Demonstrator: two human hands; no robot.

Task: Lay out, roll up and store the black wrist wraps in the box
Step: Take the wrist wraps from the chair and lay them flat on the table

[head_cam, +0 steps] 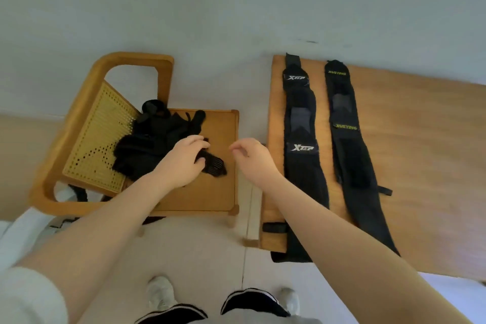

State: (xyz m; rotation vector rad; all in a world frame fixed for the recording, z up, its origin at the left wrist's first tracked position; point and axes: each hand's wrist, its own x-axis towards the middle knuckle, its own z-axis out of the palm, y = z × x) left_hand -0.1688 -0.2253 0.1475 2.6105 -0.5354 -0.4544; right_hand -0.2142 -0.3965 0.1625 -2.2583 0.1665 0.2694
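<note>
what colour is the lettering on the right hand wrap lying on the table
Yellow-green lettering on the black right-hand wrap, laid on the table, in the head view.

Hands (184, 160) over chair's (210, 192) wraps (147, 139)

Below me to my left stands a wooden chair (110, 123) with a curved frame, its yellow cane back (97, 137) punched with small holes and its flat brown seat (210, 192) facing me. Just beside it on my right runs the wooden counter (420, 166), its near corner close to the chair seat. The floor (200, 252) is pale and a plain light wall (236, 2) rises behind. My white shoes (160, 292) show at the bottom edge.
</note>
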